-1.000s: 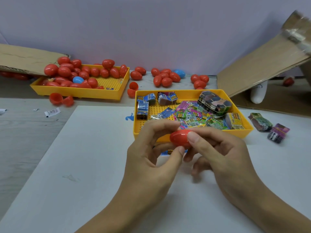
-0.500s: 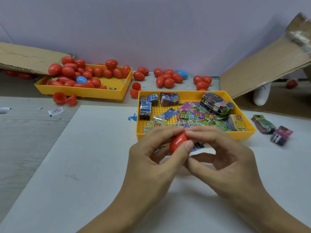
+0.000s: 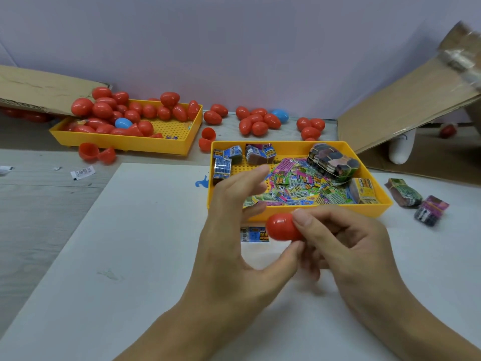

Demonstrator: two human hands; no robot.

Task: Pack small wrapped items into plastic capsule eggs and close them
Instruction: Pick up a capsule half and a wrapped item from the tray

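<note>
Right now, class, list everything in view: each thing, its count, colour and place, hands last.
Held egg: one, red, closed, in right hand.
Loose eggs: many red, one blue, by the far wall.
Egg tray: one, yellow, far left, heaped with red eggs, one blue.
Item tray: one, yellow, centre, holding colourful wrapped items.
Packet: one, blue, on the white board under the egg.
Bundles: two, right of the item tray.
Cardboard: brown, far left and right.
Left hand: fingers spread, empty.
Right hand: pinches the egg.
</note>
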